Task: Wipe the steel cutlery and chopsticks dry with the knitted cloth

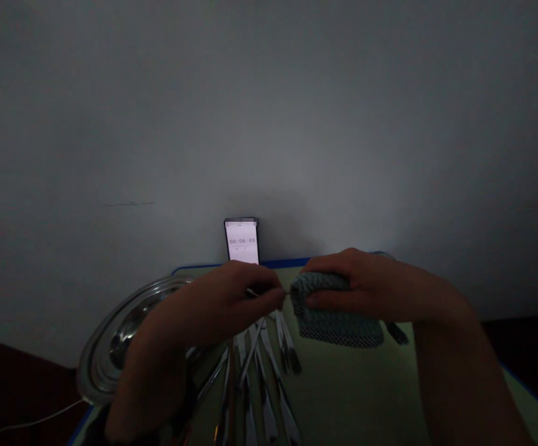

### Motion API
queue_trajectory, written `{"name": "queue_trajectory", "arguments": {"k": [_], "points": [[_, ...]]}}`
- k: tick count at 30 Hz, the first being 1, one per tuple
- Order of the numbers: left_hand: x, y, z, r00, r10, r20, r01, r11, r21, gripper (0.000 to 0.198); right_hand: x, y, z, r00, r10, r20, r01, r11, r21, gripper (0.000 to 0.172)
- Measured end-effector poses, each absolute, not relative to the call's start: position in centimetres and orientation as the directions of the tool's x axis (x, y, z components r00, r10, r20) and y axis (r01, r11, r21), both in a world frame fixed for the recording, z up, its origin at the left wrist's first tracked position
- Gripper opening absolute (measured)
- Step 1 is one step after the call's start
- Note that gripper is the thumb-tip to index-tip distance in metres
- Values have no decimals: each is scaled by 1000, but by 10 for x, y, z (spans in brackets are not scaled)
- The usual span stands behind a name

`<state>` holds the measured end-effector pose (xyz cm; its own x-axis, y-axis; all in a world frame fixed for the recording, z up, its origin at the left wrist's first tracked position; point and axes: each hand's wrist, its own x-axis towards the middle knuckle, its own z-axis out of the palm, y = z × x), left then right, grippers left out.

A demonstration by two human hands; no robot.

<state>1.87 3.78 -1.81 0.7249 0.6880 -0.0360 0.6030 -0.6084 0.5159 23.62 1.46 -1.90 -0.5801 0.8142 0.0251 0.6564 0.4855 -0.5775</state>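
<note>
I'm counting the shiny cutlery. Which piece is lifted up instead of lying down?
The thin piece pinched by the left hand, its tip reaching the cloth in the right hand. All the others lie flat on the table.

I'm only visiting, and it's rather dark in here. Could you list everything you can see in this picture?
plain grey wall: one, grey, whole background.
pale green table top with a blue edge: one, lower middle.
round shiny steel tray: one, silver, left end of the table.
lit phone: one, white screen reading 00:06:09, upright against the wall.
long metal cutlery pieces: several, too dim to count, silver, fanned on the table under the hands.
thin white cable: one, bottom left.
knitted teal cloth: one, in the right hand.
slim metal utensil: one, silver, between the hands.
left hand: one, pinching the utensil.
right hand: one, gripping the cloth.
</note>
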Motion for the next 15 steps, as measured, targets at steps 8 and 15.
{"name": "queue_trajectory", "arguments": {"k": [8, 15], "points": [[19, 39, -18, 733, 678, -56, 600, -605, 524, 24, 235, 13, -16, -585, 811, 4, 653, 473, -591, 28], [20, 39, -17, 738, 672, -56, 598, -613, 517, 25, 236, 13, -17, -592, 806, 13, 647, 484, -589, 28]]}}
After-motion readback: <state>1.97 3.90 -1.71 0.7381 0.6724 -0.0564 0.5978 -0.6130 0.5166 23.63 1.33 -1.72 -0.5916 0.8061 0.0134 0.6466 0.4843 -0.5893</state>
